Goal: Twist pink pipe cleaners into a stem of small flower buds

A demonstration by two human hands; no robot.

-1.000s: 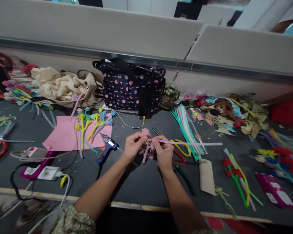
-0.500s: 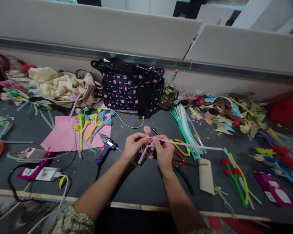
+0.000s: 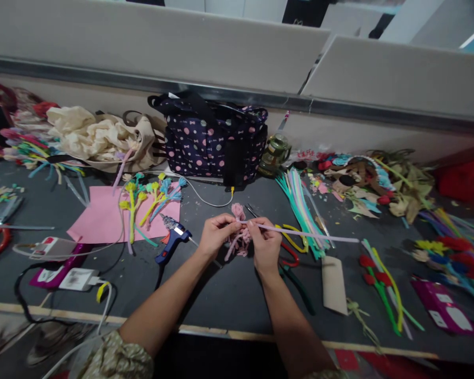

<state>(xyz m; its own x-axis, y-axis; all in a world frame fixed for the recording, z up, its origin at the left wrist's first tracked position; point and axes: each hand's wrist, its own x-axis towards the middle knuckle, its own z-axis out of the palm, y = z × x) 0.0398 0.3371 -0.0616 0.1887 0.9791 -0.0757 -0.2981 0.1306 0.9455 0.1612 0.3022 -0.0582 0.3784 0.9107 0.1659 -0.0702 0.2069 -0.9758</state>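
Left hand (image 3: 215,234) and right hand (image 3: 265,243) each maintain a pinching grip on the pink pipe-cleaner flower (image 3: 239,238), held just above the worktop (image 3: 229,295). A lilac pipe cleaner (image 3: 308,234) extends rightward from it, beside the glue gun (image 3: 171,243).

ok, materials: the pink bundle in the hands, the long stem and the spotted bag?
Pink bundle: looks like chenille pipe cleaner, fuzzy and matte, coiled into loops.
Long stem: likely the same chenille over wire, pale lilac, thin, holding nearly straight past the right hand.
Spotted bag: looks like woven fabric, navy with pink dots, soft creases, slight sheen.
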